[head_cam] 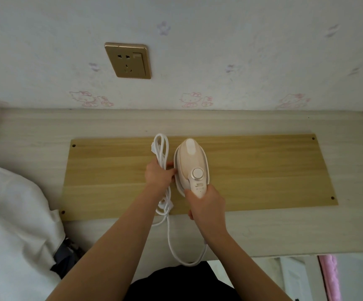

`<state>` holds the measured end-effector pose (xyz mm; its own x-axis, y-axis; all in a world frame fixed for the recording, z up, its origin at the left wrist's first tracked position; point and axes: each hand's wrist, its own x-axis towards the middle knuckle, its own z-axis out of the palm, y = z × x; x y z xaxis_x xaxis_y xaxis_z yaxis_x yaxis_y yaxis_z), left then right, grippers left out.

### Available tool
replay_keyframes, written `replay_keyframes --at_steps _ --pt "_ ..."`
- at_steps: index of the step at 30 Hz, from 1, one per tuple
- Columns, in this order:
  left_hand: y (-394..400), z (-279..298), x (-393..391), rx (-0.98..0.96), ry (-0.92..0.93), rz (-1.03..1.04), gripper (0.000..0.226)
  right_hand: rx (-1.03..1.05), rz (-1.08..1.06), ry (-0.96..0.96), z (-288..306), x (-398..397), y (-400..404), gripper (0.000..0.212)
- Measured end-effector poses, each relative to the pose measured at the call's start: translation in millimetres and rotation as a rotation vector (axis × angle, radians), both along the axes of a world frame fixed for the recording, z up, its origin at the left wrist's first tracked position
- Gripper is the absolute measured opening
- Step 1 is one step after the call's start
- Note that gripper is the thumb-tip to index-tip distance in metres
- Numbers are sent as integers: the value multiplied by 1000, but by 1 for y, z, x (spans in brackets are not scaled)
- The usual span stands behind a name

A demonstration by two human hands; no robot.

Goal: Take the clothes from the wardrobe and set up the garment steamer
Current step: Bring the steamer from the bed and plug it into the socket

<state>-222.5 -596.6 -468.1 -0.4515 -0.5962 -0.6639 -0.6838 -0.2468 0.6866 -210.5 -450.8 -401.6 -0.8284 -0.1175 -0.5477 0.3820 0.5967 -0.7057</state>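
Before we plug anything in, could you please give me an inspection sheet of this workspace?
Surface: pale wood-grain desk with a yellowish wooden board lying flat on it.
Job's things: garment steamer over the board; white garment at the left edge.
Clutter: dark item beside the garment, unclear.
Grippers: right hand grips the steamer's handle; left hand holds the bundled cord.
Cables: white power cord, coiled, with a loop hanging off the desk's front edge; not plugged in.
Surroundings: gold wall socket on patterned wallpaper, nothing plugged in.
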Motion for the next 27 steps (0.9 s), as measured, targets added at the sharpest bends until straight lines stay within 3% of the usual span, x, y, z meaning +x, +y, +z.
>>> replay_keyframes --at_steps 17,22,27 --pt "-1 1 1 7 25 -19 26 -36 -4 -45 0 -1 2 21" --pt "-4 13 10 -49 49 -5 14 1 118 -150 6 -11 7 26" --pt "-17 31 35 -35 101 -39 29 180 447 -115 13 -29 16 36"
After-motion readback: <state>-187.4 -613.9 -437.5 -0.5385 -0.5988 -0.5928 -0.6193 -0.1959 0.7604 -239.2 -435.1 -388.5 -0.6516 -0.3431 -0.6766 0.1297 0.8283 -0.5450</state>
